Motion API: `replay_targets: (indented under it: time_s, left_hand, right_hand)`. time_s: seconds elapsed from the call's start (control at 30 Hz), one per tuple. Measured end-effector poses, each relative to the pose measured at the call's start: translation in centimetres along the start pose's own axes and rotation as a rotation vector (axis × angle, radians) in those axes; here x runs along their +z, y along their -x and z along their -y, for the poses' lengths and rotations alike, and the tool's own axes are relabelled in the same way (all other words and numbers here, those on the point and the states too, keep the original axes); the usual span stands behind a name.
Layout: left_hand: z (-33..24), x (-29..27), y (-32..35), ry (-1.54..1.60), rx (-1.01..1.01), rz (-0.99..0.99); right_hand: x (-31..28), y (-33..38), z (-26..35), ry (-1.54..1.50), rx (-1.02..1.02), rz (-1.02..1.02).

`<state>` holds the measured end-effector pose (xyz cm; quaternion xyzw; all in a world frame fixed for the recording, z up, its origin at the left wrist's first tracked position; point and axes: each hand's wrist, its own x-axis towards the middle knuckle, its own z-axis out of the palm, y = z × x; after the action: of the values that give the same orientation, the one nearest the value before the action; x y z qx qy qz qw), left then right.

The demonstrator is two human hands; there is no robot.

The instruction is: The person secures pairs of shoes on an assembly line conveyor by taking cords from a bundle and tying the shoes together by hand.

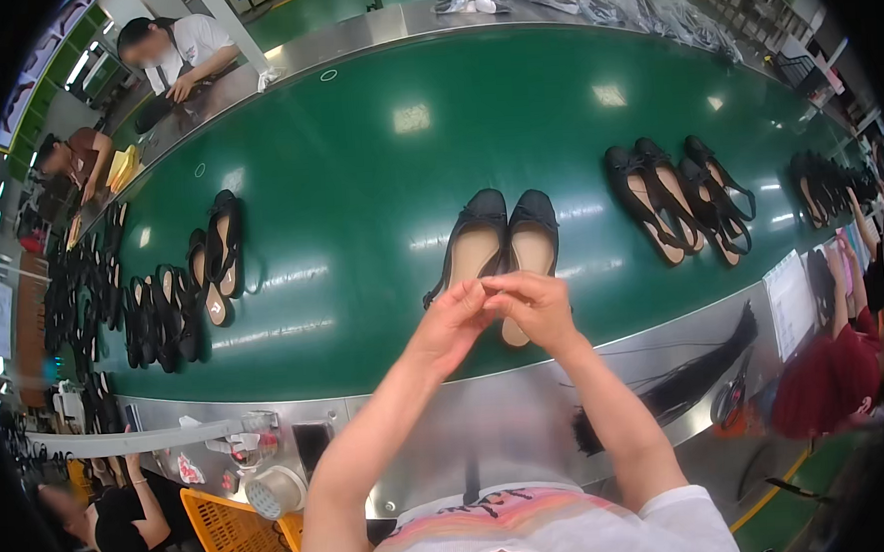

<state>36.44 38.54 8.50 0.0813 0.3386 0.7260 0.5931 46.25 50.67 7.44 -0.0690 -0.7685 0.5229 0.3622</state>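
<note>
A pair of black flats with bows and beige insoles, the left shoe [484, 214] and the right shoe [532, 214], lies side by side on the green belt [358, 190], toes pointing away from me. Above their heel ends my left hand [447, 324] and my right hand [541, 309] meet fingertip to fingertip. Both hands are pinched closed. Whatever sits between the fingers, if anything, is too small to make out. My hands and wrists cover part of the shoes' heels and straps.
More black slingback shoes [648, 200] lie to the right, others [222, 243] to the left. On the near metal ledge are a bundle of black cords [668, 394], scissors [732, 399], a phone [313, 444] and a tape roll [275, 492]. A yellow crate [231, 542] stands below. Co-workers sit around.
</note>
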Motion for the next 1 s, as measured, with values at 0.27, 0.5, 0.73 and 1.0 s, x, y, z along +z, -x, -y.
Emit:
replay_targets:
  time_s: [0.27, 0.5, 0.73, 1.0]
  left_hand:
    - [2.6, 0.6, 1.1, -0.584, 0.208, -0.066]
    - [4.1, -1.1, 0.9, -1.134, 0.946, -0.167]
    - [1.3, -1.4, 15.7, -1.365, 0.554, -0.55]
    - [14.3, 1.5, 31.1, -0.814, -0.248, -0.743]
  right_hand:
    - [0.5, 1.9, 3.5, -0.411, 0.683, -0.142]
    - [-2.4, -1.3, 5.9, -0.263, 0.573, -0.096]
    - [-0.4, -3.4, -4.1, 0.78, 0.983, 0.396]
    - [-3.5, -8.9, -19.3, 1.165, 0.281, 0.434]
